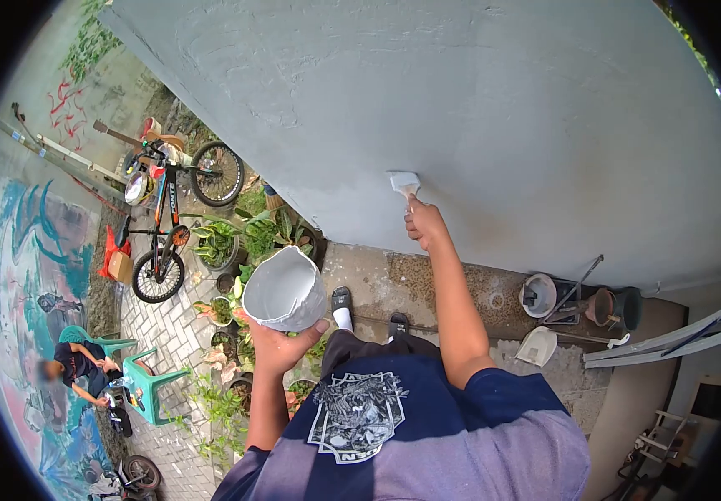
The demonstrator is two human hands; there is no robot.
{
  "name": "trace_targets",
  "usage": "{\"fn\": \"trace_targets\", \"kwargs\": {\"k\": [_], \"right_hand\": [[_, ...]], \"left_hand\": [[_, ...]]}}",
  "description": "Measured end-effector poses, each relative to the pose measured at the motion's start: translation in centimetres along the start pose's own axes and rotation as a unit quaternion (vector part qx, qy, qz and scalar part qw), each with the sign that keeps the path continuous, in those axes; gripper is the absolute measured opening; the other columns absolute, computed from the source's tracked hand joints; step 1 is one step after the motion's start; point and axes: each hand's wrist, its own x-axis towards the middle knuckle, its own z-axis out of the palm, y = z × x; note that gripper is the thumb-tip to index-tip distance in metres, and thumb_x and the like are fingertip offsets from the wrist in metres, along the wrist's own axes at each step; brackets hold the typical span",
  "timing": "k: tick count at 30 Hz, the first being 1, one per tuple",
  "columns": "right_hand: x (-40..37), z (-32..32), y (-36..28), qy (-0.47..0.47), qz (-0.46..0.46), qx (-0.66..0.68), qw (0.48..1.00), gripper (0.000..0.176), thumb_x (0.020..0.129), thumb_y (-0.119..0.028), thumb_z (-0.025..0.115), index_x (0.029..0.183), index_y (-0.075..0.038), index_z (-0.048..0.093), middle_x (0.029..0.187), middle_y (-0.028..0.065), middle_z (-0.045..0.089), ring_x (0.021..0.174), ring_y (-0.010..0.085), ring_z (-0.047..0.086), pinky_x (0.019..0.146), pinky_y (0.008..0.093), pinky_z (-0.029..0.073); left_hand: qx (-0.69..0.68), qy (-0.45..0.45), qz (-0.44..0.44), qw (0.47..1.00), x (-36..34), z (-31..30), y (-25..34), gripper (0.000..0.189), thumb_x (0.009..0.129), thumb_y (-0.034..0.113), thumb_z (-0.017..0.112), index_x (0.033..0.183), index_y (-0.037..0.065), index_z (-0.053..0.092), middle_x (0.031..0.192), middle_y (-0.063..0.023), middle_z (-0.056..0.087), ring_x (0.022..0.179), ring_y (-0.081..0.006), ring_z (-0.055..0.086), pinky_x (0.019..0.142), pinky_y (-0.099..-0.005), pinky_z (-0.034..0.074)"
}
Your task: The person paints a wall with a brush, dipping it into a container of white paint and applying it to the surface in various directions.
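Note:
My right hand (424, 224) is closed round the handle of a wide paintbrush (405, 180), whose pale, paint-covered bristles lie against the grey wall (360, 100). Lower and to the left, my left hand (284, 344) holds a white paint-smeared bucket (287, 292) from beneath and at its side. Grey-white paint shows inside the bucket. Its fingers are mostly hidden under the bucket.
Potted plants (217, 242) line the left side, beside a bicycle (160, 221). A person (81, 367) sits near a green table (150, 380) at lower left. Right of my feet are a dustpan (537, 346), a white bucket (537, 296) and dark pots (601, 307).

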Motion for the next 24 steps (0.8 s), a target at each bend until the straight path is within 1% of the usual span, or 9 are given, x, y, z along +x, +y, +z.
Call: {"fn": "trace_targets", "kwargs": {"k": [1, 4, 9, 12, 17, 20, 21, 23, 24], "right_hand": [[-2.0, 0.3, -1.9, 0.001, -0.003, -0.003, 1.000, 0.039, 0.105, -0.039, 0.050, 0.086, -0.005, 0.051, 0.060, -0.0016, 0.041, 0.043, 0.0058, 0.031, 0.037, 0.0234, 0.019], [-8.7, 1.7, -7.2, -0.066, -0.172, -0.002, 0.983, 0.039, 0.106, -0.039, 0.049, 0.085, -0.007, 0.052, 0.060, -0.0049, 0.040, 0.044, 0.0031, 0.032, 0.038, 0.0221, 0.020], [-16.6, 4.7, -17.9, -0.098, -0.441, 0.031, 0.891, 0.045, 0.106, -0.046, 0.048, 0.079, -0.010, 0.051, 0.059, -0.0066, 0.042, 0.046, 0.0013, 0.031, 0.040, 0.0205, 0.022], [-15.5, 6.2, -20.0, -0.092, -0.473, -0.034, 0.876, 0.048, 0.106, -0.046, 0.048, 0.077, -0.008, 0.052, 0.061, -0.0042, 0.047, 0.051, 0.0040, 0.038, 0.046, 0.0234, 0.031], [0.6, 5.2, -7.5, 0.100, -0.499, -0.151, 0.848, 0.046, 0.107, -0.036, 0.048, 0.087, 0.004, 0.059, 0.066, 0.0093, 0.055, 0.063, 0.0161, 0.050, 0.063, 0.0351, 0.044], [4.0, 3.3, 1.4, 0.165, -0.447, -0.199, 0.856, 0.043, 0.106, -0.035, 0.050, 0.093, 0.004, 0.063, 0.073, 0.0198, 0.063, 0.066, 0.0313, 0.059, 0.069, 0.0410, 0.048], [5.1, 2.5, 3.8, 0.167, -0.442, -0.199, 0.859, 0.043, 0.106, -0.035, 0.050, 0.093, 0.004, 0.063, 0.073, 0.0198, 0.063, 0.066, 0.0313, 0.059, 0.069, 0.0410, 0.048], [7.3, 1.6, 7.4, 0.230, -0.400, -0.232, 0.856, 0.046, 0.105, -0.039, 0.049, 0.095, 0.003, 0.065, 0.081, 0.0266, 0.066, 0.077, 0.0451, 0.063, 0.074, 0.0467, 0.050], [8.1, 1.3, 8.5, 0.229, -0.402, -0.230, 0.856, 0.046, 0.105, -0.039, 0.049, 0.095, 0.003, 0.065, 0.081, 0.0266, 0.066, 0.077, 0.0451, 0.063, 0.074, 0.0467, 0.050]], "left_hand": [[-0.009, -0.009, 0.017, 1.000, 0.3, 0.1, 0.0, 0.075, 0.063, 0.021, 0.092, 0.125, -0.003, 0.057, 0.115, -0.0121, 0.066, 0.104, -0.0216, 0.064, 0.093, -0.0368, 0.051], [-0.015, -0.031, 0.039, 0.999, 1.0, 0.0, 0.3, 0.073, 0.063, 0.018, 0.092, 0.124, -0.004, 0.058, 0.115, -0.0134, 0.067, 0.104, -0.0223, 0.065, 0.093, -0.0368, 0.051], [-0.042, -0.049, 0.040, 0.997, 2.1, 0.7, 0.3, 0.074, 0.063, 0.019, 0.092, 0.124, -0.003, 0.058, 0.116, -0.0136, 0.067, 0.105, -0.0228, 0.065, 0.094, -0.0374, 0.051], [-0.035, -0.046, 0.042, 0.997, 2.5, 1.0, 0.1, 0.074, 0.062, 0.021, 0.092, 0.124, -0.003, 0.058, 0.116, -0.0133, 0.067, 0.106, -0.0231, 0.065, 0.094, -0.0377, 0.051], [-0.008, -0.041, 0.031, 0.999, 2.8, 1.0, 0.4, 0.076, 0.063, 0.020, 0.092, 0.126, -0.003, 0.057, 0.116, -0.0112, 0.067, 0.104, -0.0226, 0.065, 0.094, -0.0377, 0.051], [0.029, -0.048, -0.008, 0.998, 2.7, 0.4, -0.6, 0.076, 0.063, 0.020, 0.092, 0.126, -0.003, 0.057, 0.117, -0.0116, 0.066, 0.105, -0.0227, 0.064, 0.095, -0.0370, 0.050], [0.033, -0.048, -0.017, 0.998, 2.5, 0.1, -1.0, 0.076, 0.063, 0.022, 0.092, 0.126, -0.004, 0.056, 0.117, -0.0117, 0.066, 0.105, -0.0225, 0.064, 0.095, -0.0366, 0.050], [0.028, -0.031, -0.007, 0.999, 2.4, 0.2, -0.8, 0.078, 0.063, 0.023, 0.092, 0.126, -0.004, 0.056, 0.117, -0.0117, 0.065, 0.105, -0.0224, 0.063, 0.095, -0.0366, 0.050], [0.019, -0.010, 0.006, 1.000, 2.5, 0.2, -0.8, 0.079, 0.063, 0.025, 0.092, 0.127, -0.004, 0.055, 0.117, -0.0117, 0.065, 0.105, -0.0223, 0.063, 0.095, -0.0366, 0.050]]}}
